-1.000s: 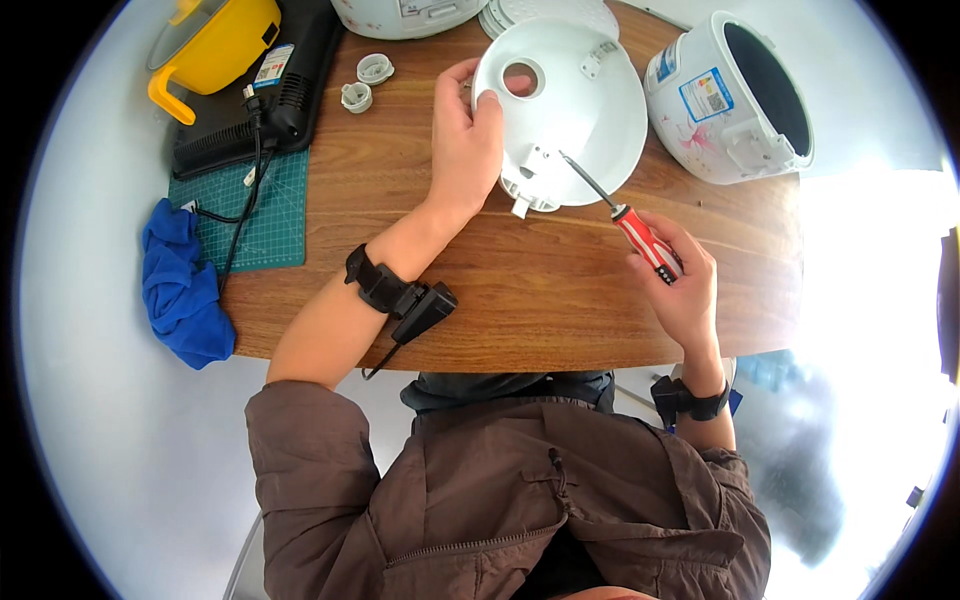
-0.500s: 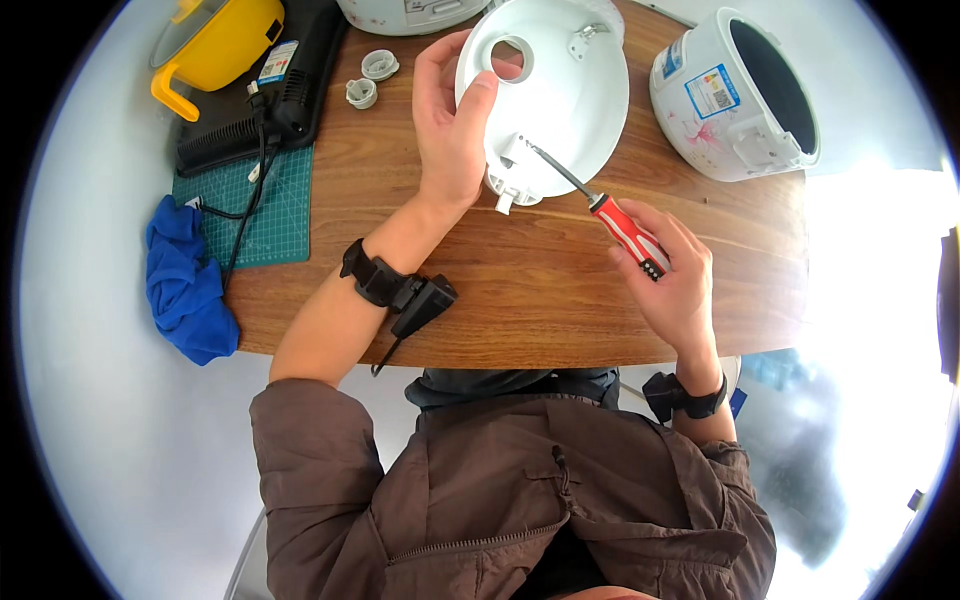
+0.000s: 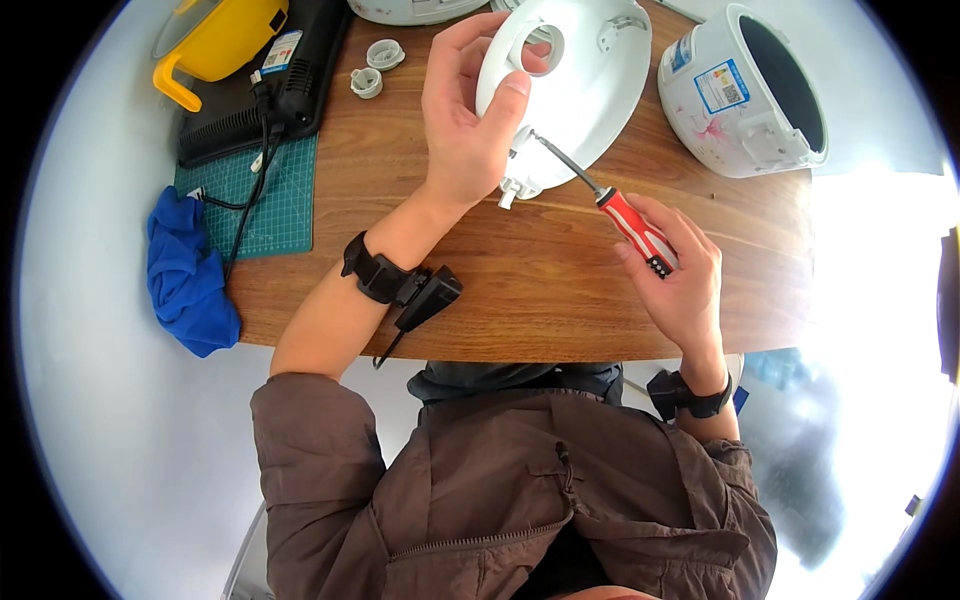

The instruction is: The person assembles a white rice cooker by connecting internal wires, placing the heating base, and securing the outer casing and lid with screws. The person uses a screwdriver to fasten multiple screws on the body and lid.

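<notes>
My left hand [image 3: 468, 120] grips the rim of a white plastic appliance lid [image 3: 590, 90], thumb on the inner face beside a round ringed hole and fingers behind it. The lid is held tilted above the table, with a metal bracket at its far side and a small hinge or latch part at its near edge. My right hand [image 3: 680, 265] is closed on the red and white handle of a screwdriver [image 3: 640, 232]. Its shaft slants up to the left, and the tip meets the lid's inner face near the latch part; whether a screw sits there I cannot make out.
At right stands a white rice cooker body [image 3: 725, 110] with a dark inside. Two small white caps [image 3: 384, 54] lie left of my left hand. Farther left are a yellow pot [image 3: 225, 40], a black flat appliance [image 3: 215, 130] with a cord, a green cutting mat [image 3: 285, 205] and a blue cloth [image 3: 185, 280].
The lid has tilted further and moved slightly to the right with my left hand. My right hand and the screwdriver have shifted a little right along with it.
</notes>
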`<state>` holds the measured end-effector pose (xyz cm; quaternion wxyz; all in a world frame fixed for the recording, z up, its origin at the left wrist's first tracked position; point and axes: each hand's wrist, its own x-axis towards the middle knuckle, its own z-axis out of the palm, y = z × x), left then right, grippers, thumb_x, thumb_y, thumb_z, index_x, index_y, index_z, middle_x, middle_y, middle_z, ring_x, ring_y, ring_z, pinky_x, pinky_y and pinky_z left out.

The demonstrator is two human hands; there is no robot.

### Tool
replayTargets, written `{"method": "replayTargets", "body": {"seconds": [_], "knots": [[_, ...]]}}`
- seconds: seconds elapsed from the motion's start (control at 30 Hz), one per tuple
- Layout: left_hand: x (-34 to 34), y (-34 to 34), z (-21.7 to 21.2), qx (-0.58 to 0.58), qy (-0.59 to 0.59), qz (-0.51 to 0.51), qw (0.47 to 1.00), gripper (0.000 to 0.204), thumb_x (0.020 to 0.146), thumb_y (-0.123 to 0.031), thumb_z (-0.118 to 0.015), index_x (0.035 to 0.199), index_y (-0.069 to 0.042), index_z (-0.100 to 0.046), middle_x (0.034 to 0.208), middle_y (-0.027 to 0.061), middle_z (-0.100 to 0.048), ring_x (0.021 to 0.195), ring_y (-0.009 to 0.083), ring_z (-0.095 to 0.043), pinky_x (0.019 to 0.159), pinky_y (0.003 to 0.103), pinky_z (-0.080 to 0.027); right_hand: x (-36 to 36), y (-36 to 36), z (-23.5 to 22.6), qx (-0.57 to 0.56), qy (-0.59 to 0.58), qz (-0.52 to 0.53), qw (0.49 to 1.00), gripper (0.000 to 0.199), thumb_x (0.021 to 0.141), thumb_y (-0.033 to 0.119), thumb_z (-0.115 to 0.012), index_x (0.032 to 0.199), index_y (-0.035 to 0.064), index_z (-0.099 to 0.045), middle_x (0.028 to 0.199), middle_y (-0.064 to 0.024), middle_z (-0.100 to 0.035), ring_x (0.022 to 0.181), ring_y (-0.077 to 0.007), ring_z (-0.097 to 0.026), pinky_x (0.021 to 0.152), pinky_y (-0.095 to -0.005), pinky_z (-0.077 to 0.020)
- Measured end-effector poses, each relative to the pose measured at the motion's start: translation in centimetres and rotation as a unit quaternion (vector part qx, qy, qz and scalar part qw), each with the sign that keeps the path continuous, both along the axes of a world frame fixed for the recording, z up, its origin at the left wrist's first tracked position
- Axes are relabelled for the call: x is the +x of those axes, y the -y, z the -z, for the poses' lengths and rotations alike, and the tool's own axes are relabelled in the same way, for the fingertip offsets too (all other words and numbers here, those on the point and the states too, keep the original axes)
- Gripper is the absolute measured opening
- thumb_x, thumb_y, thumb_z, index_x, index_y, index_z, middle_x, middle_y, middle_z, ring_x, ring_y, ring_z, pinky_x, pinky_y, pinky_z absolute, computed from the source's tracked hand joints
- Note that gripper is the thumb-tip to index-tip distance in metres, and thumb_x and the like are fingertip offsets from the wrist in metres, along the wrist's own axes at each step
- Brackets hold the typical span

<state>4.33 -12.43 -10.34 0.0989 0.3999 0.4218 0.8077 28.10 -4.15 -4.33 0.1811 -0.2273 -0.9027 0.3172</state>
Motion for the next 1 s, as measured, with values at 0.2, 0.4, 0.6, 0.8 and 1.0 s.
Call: {"method": "replayTargets", "body": {"seconds": [0.2,0.4,0.6,0.8,1.0], "knots": [[0.1,0.3,-0.2,0.008,-0.045,0.01,0.999,0.051,0.098,-0.009,-0.061,0.144,0.0,-0.042,0.114,0.0101,-0.065,0.108,0.0165,-0.062,0.098,0.032,-0.049,0.0,0.2,-0.5,0.027,-0.005,-0.002,1.0,0.043,0.08,0.005,-0.08,0.122,0.0073,-0.07,0.095,-0.0107,-0.071,0.083,-0.0293,-0.07,0.076,-0.0354,-0.0559],[0.2,0.2,-0.2,0.019,-0.076,0.012,0.997,0.051,0.094,-0.003,-0.058,0.142,-0.001,-0.044,0.108,0.0109,-0.066,0.103,0.0157,-0.062,0.09,0.032,-0.051,0.3,1.0,-1.2,0.116,-0.026,0.044,0.992,0.035,0.076,0.004,-0.084,0.108,0.0073,-0.07,0.095,-0.0078,-0.066,0.08,-0.0299,-0.068,0.073,-0.0362,-0.0562],[0.4,0.4,-0.6,0.007,-0.102,0.003,0.995,0.052,0.093,-0.002,-0.058,0.143,-0.001,-0.043,0.107,0.0104,-0.064,0.102,0.0156,-0.06,0.088,0.032,-0.051,1.2,0.4,0.4,0.185,-0.107,0.031,0.976,0.043,0.075,0.002,-0.085,0.113,0.0065,-0.066,0.097,-0.0096,-0.065,0.081,-0.0261,-0.068,0.071,-0.0348,-0.0557],[0.8,0.5,-0.4,0.003,-0.106,-0.006,0.994,0.053,0.093,-0.003,-0.057,0.144,-0.001,-0.041,0.108,0.0103,-0.063,0.104,0.0158,-0.059,0.089,0.032,-0.05,1.8,0.8,1.4,-0.046,-0.124,0.09,0.987,0.04,0.085,0.0,-0.077,0.122,0.0027,-0.062,0.097,-0.0083,-0.065,0.08,-0.0177,-0.068,0.071,-0.0296,-0.0547],[0.7,0.6,-0.3,0.013,-0.13,-0.027,0.991,0.052,0.096,-0.006,-0.057,0.144,0.0,-0.04,0.11,0.0114,-0.063,0.11,0.0183,-0.06,0.09,0.032,-0.049,3.8,0.7,1.4,-0.256,-0.057,0.108,0.959,0.047,0.089,-0.003,-0.07,0.133,0.0009,-0.051,0.106,-0.0061,-0.061,0.087,-0.0158,-0.066,0.081,-0.0303,-0.0537]]}}
